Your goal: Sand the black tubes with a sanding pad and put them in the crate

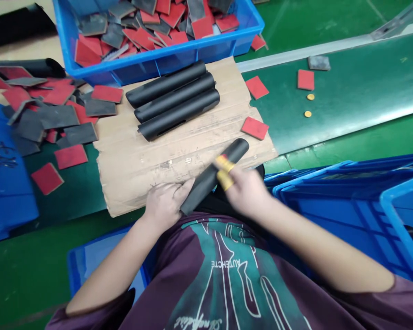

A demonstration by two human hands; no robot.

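Note:
A black tube (202, 183) lies slanted at the near edge of the cardboard, close to my body. My left hand (165, 204) grips its lower end, thumb along the side. My right hand (242, 185), blurred by motion, is closed over the upper half of the tube. Yellow wraps cover some of its fingers. A bit of red shows at those fingertips, seemingly a small red pad (223, 157) pressed on the tube, mostly hidden. Three more black tubes (179, 114) rest side by side farther up the cardboard (124, 183).
A blue bin (151, 66) full of red and grey pads stands behind the cardboard. More pads (58, 117) are heaped at left. Red pads (254, 128) and two yellow rings (308, 114) lie at right on the green surface (365, 87). Blue crates (323, 183) stand at lower right.

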